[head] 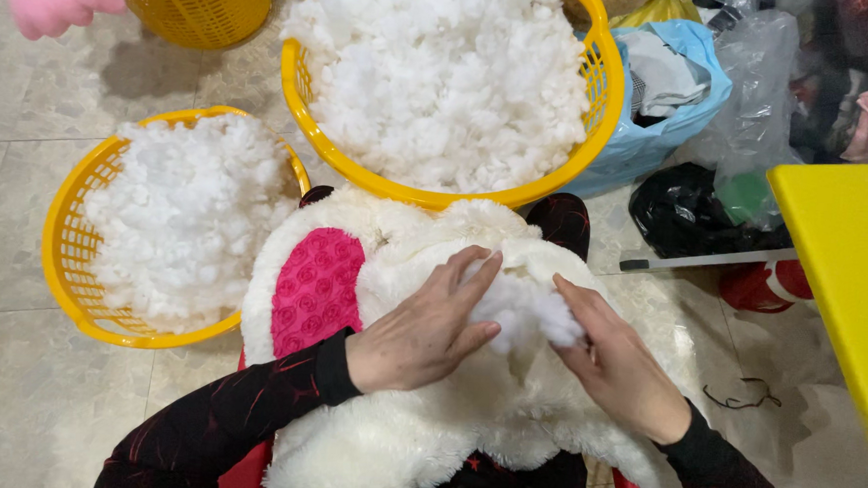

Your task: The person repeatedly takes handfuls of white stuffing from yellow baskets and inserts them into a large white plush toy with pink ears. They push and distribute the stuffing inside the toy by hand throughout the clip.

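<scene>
Over tiled floor, left hand (428, 328) flat, right hand (618, 368) fingers pinching white stuffing (524, 313) into lap-held plush toy (415, 421) lying lengthwise away.

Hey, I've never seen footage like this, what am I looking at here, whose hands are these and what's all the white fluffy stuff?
This is one picture from a camera worn on a person's head, looking down at their own two bare hands; there is no machine. On their lap lies a white plush toy skin with a pink patch. The left hand rests flat on the plush, and the right hand pinches a tuft of white stuffing at an opening in it. On the tiled floor stand two yellow baskets heaped with the same loose stuffing, one at the left, a bigger one ahead. A blue bag and a yellow table sit to the right.
</scene>
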